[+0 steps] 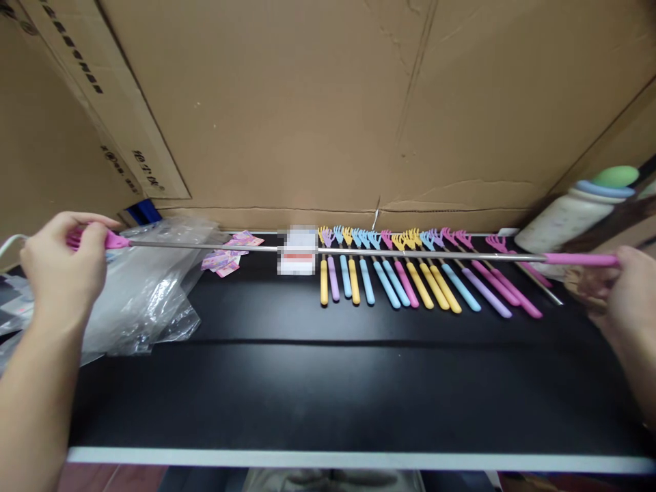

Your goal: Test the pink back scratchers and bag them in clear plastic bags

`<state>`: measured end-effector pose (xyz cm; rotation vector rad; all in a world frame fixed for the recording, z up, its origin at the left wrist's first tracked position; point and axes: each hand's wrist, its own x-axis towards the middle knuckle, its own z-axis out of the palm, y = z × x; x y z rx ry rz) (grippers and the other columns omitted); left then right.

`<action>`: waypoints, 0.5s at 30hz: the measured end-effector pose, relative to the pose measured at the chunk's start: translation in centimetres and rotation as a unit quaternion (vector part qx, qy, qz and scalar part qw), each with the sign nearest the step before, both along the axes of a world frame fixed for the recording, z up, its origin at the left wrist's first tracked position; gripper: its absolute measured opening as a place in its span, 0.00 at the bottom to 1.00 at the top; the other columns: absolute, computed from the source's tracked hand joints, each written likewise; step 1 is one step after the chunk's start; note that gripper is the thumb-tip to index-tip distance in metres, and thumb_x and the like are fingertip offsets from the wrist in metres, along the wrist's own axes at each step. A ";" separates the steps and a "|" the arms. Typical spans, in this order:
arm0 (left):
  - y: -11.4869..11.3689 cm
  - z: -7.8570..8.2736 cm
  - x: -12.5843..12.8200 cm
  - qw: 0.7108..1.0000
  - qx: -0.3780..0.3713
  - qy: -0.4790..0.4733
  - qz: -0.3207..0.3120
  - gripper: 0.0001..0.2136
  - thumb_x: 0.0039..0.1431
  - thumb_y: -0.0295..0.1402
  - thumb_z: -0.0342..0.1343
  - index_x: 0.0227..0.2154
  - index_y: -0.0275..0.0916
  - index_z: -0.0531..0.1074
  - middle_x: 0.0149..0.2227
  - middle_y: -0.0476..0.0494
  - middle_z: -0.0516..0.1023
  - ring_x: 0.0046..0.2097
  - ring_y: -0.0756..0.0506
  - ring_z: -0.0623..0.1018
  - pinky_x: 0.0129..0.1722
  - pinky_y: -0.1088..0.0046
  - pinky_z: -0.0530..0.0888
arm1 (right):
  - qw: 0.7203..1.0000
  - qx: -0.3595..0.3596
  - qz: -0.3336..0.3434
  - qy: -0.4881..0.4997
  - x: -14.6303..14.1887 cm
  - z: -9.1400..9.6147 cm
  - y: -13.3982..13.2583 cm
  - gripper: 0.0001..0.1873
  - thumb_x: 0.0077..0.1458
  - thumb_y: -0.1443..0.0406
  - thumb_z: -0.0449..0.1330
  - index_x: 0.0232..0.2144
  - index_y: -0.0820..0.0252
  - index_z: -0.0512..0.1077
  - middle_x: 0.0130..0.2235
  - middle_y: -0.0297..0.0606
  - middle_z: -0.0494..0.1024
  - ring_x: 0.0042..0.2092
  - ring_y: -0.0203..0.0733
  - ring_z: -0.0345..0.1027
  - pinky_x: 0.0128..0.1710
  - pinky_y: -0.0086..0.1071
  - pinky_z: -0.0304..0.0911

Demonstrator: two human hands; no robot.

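Head view: the person's left hand has fingers clamped on the pink claw of a back scratcher, which points left; its slim silvery shaft runs nearly level above the black table and a row of shorter scratchers to a pink handle, its end gripped by the right hand's fingers
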<state>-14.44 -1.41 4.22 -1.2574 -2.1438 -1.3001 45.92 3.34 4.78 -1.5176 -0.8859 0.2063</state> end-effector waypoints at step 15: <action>-0.4 -0.1 4.9 0.990 -0.113 0.037 -0.078 0.11 0.55 0.39 0.48 0.35 0.40 0.71 0.32 0.50 0.73 0.33 0.48 0.70 0.33 0.78 0.62 | 0.955 -0.026 0.206 -0.210 -0.3 -2.0 -0.3 0.30 0.49 0.37 0.48 0.20 0.57 0.60 0.15 0.27 0.56 0.18 0.33 0.48 0.18 0.30 0.46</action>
